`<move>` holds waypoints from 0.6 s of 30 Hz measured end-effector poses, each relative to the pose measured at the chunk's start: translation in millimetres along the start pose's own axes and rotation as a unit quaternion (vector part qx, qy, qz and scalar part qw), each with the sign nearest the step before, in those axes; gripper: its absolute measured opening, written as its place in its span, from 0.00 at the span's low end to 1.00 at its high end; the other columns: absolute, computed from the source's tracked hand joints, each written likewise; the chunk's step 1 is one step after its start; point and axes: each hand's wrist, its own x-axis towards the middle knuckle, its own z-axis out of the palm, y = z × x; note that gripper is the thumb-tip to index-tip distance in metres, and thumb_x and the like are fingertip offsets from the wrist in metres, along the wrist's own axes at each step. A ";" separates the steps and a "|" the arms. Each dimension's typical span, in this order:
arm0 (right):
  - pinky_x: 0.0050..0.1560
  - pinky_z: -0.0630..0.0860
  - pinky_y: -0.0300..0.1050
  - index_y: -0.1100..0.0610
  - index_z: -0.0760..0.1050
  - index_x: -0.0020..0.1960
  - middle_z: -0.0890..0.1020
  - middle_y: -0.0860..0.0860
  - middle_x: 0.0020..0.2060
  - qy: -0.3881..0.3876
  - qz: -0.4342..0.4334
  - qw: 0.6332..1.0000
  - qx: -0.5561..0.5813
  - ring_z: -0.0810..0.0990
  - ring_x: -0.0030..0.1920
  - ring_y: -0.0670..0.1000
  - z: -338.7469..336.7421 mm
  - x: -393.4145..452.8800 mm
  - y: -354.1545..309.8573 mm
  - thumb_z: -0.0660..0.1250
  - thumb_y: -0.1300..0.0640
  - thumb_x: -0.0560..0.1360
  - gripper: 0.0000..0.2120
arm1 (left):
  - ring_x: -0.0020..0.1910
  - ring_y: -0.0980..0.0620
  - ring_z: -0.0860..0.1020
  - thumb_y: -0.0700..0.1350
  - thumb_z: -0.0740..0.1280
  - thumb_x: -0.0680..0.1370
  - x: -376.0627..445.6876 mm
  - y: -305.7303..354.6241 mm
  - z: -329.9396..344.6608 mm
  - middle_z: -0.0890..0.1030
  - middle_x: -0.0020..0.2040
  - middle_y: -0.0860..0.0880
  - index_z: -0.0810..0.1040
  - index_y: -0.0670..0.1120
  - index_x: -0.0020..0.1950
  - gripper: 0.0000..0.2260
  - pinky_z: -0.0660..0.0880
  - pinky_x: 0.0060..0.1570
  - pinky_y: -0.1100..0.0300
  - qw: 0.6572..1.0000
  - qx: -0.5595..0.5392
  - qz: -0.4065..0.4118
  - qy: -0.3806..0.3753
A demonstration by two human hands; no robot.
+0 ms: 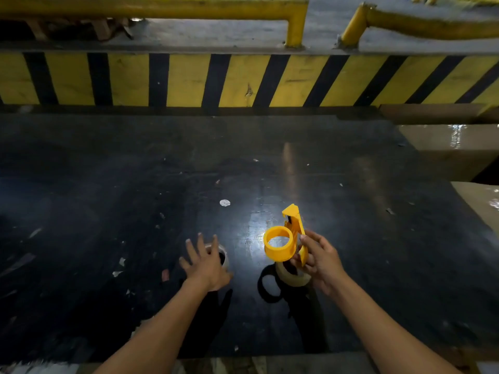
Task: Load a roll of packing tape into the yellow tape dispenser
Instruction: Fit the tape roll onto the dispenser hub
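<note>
My right hand holds the yellow tape dispenser above the dark table, its empty round hub facing left and its cutter end pointing up. A clear roll of packing tape lies flat on the table just below the dispenser, partly hidden by my right hand. My left hand hovers with fingers spread over a second tape roll, which it mostly hides. I cannot tell whether the left hand touches that roll.
Scraps of paper and tape litter the table. A yellow-and-black striped barrier runs along the far side, with yellow pipe rails behind it. Cardboard boxes stand at the right edge.
</note>
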 end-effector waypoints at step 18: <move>0.46 0.82 0.57 0.56 0.76 0.63 0.85 0.59 0.46 0.157 -0.073 0.985 0.021 0.83 0.45 0.59 -103.1 -16.2 -25.5 0.70 0.58 0.76 0.15 | 0.79 0.30 0.58 0.60 0.75 0.74 -11.0 167.8 28.8 0.56 0.81 0.37 0.48 0.62 0.84 0.47 0.69 0.72 0.37 0.965 0.045 0.234 -0.109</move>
